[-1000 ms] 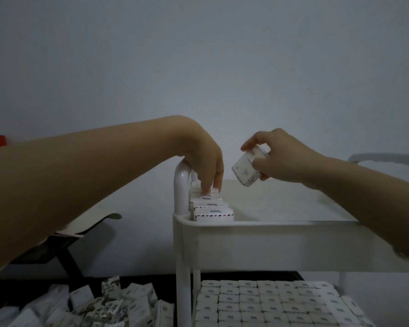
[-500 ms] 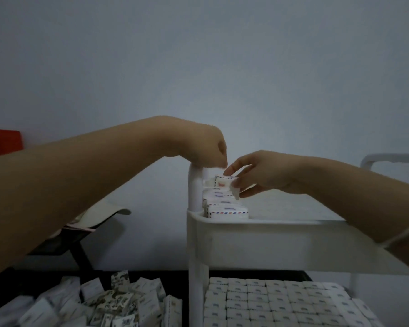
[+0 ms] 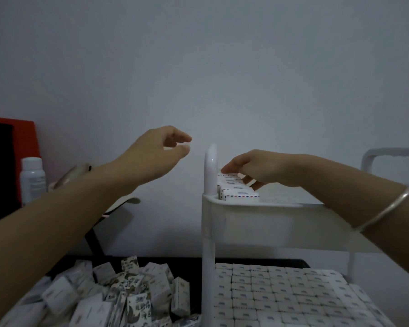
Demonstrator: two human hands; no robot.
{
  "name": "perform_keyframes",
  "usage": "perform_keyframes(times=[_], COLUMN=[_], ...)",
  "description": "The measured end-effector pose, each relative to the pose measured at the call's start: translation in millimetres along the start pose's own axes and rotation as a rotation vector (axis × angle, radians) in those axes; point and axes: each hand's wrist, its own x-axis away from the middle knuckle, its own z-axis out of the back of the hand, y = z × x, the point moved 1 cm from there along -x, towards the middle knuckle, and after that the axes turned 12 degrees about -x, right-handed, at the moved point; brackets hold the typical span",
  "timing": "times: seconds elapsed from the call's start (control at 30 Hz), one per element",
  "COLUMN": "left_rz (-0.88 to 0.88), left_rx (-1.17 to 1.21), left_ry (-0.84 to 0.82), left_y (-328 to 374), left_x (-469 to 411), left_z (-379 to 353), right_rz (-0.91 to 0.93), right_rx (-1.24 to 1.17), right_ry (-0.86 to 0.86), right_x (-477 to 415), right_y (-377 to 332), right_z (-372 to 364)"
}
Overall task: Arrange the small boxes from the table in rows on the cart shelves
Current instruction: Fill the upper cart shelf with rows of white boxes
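Lifted clear of the cart (image 3: 269, 223) since half a second ago, the left hand (image 3: 156, 156) now hangs in the air to the left of the white corner post (image 3: 210, 171). Its grip is loose, the fingers lightly curled toward the thumb with nothing in them. The right hand (image 3: 253, 171) has come down onto the row of small boxes (image 3: 240, 196) in the left corner of the top shelf (image 3: 293, 206). Its fingers lie fairly straight across the box tops and the thumb sits low at the row's right side. It is a wide, flat grip that presses on the boxes rather than closing on one. The row runs front to back just beside the post, and the nearest box shows red and blue striped edging. A thin metal bangle (image 3: 385, 208) circles the right forearm.

Below the top shelf, a full layer of boxes (image 3: 281, 296) sits in tight, even rows inside the cart. Left of the cart, a loose pile of boxes (image 3: 118, 296) lies tumbled on the dark worktop (image 3: 189, 267), some flat and some on edge.

Dim light falls on a plain pale grey wall (image 3: 198, 67) behind everything. At the far left a red panel (image 3: 21, 133) stands against it, with a white bottle (image 3: 32, 178) just beside. A rounded white handle (image 3: 387, 153) shows at the right edge, beyond the right arm.
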Motion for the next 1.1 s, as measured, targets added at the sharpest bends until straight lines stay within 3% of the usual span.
perform_keyframes(times=[0.17,0.3,0.43,0.5,0.6,0.73,0.93,1.1], left_rz=[0.065,0.067,0.126,0.153,0.179,0.278,0.186,0.040], left_rx=[-0.004,0.040,-0.027,-0.071,-0.101,-0.159,-0.385,-0.284], left_ry=[-0.051,-0.136,-0.365,-0.491,-0.500,-0.409,-0.309,-0.474], left_y=[-28.8,-57.3,-89.0,-101.9,-117.7,-141.7,-171.6,-187.6], left_x=[38.4,82.8,148.2,184.0,236.9,293.9,335.9,345.1], left_z=[-2.9,-5.8,-26.6,-41.8,-54.8,-48.0,-34.2,-18.2], right_rz=[0.100,0.439,0.777,0.900,0.935,0.626,0.546,0.343], right_rx=[0.051,0.201,0.045,-0.042,-0.006,0.158,0.593,0.568], right_ry=[0.114,0.424,0.571,0.525,0.341,-0.079,-0.257,-0.495], right_x=[9.5,41.4,90.8,115.6,141.4,136.1,96.4,64.0], right_y=[-0.3,-14.6,-30.3,-27.1,2.9,59.2,94.6,84.4], right_z=[7.1,-3.9,-48.8,-80.8,-139.5,-216.2,-273.2,-285.0])
